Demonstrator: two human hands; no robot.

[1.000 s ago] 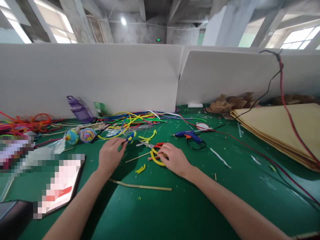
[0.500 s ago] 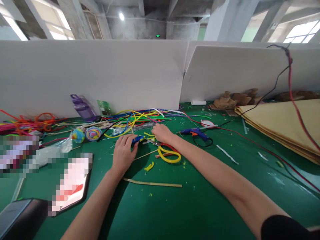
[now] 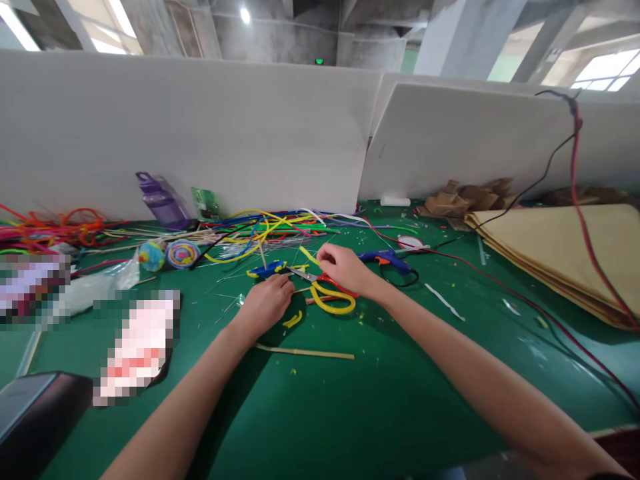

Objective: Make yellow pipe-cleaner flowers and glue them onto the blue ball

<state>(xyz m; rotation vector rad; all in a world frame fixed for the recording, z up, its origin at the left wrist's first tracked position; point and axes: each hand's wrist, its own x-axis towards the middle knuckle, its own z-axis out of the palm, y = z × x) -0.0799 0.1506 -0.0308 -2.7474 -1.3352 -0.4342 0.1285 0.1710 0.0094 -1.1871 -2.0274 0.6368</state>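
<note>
Item: blue piece with yellow edging (image 3: 270,270), left of centre on the green table (image 3: 320,413), a thin stick (image 3: 262,253) rising from it. Left hand (image 3: 267,300): at its near side; whether the fingers gripped it could not be told. Right hand (image 3: 343,263): fingertips together, apparently pinching a yellow strip (image 3: 309,255), apart from the blue piece. Condition, as judged: partly made; yellow present, this strip not yet joined. Near right: scissors (image 3: 333,305), lying loose. Farther right: glue gun (image 3: 390,260). Far left: two coiled rounds (image 3: 183,254), seemingly complete.
</note>
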